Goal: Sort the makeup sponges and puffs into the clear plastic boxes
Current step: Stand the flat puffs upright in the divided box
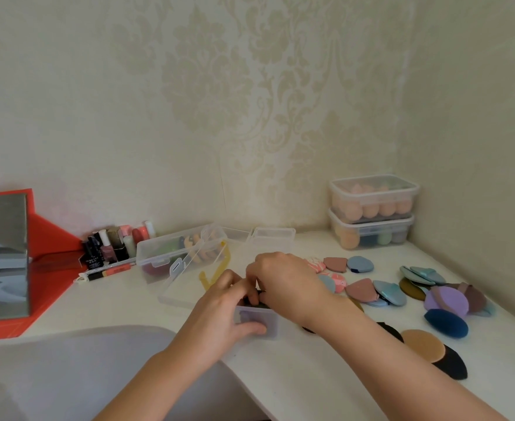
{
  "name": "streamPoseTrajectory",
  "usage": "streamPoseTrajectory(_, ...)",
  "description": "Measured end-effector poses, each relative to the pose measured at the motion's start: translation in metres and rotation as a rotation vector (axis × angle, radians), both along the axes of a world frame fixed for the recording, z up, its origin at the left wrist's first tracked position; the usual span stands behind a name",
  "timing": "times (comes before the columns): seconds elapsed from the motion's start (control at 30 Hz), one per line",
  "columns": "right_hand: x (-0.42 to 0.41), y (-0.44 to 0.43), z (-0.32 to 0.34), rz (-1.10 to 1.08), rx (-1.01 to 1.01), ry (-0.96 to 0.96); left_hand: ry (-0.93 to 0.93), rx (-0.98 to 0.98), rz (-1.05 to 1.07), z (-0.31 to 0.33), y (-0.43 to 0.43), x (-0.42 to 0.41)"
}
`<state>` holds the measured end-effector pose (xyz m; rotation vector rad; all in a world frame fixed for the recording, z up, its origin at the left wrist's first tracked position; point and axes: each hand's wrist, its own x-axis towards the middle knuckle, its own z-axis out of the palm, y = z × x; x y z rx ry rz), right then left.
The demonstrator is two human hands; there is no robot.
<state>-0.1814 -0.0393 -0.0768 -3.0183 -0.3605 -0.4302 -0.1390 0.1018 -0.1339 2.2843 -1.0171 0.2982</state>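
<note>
Reaching up from the frame's bottom, the left grip (219, 314) is clasping the small clear plastic box (271, 325) at centre, seemingly to steady it, while the right grip (283, 281) is pinching a dark flat puff (257, 305) into its open top, loose coloured puffs (390, 293) waiting at right.

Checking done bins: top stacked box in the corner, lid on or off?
On: a clear lid sits flat across the top stacked box, peach sponges showing through its wall.
</note>
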Motion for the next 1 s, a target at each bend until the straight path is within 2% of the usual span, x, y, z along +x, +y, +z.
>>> streamPoseTrajectory(0.2, -0.002, -0.007, 0.006, -0.073, -0.027, 0.089, -0.019, 0.000, 0.006, -0.002, 0.000, 0.001)
streamPoseTrajectory(0.33, -0.004, -0.020, 0.010, -0.056, 0.152, 0.217, -0.015, 0.035, -0.004, -0.001, 0.001, 0.000)
streamPoseTrajectory(0.43, 0.001, -0.038, 0.016, -0.190, 0.265, 0.197, -0.002, 0.049, 0.009, 0.000, 0.001, -0.002)
streamPoseTrajectory(0.5, 0.000, -0.052, 0.020, -0.346, 0.169, 0.209, 0.020, 0.037, 0.024, -0.001, 0.000, -0.003)
streamPoseTrajectory(0.57, -0.004, -0.059, 0.018, -0.412, 0.067, 0.338, 0.049, 0.027, 0.036, -0.001, 0.000, -0.004)
streamPoseTrajectory(0.63, -0.008, -0.058, 0.011, -0.387, 0.022, 0.501, 0.047, 0.048, 0.032, -0.001, 0.000, -0.004)
streamPoseTrajectory(0.73, -0.006, -0.048, -0.002, -0.339, -0.043, 0.637, -0.005, 0.102, 0.024, 0.000, -0.001, -0.003)
streamPoseTrajectory(0.9, 0.000, -0.043, -0.009, -0.316, -0.051, 0.583, -0.008, 0.099, 0.011, 0.002, -0.001, -0.003)
streamPoseTrajectory(1.0, 0.005, -0.043, -0.005, -0.406, -0.025, 0.413, 0.002, 0.087, 0.008, 0.004, -0.002, -0.004)
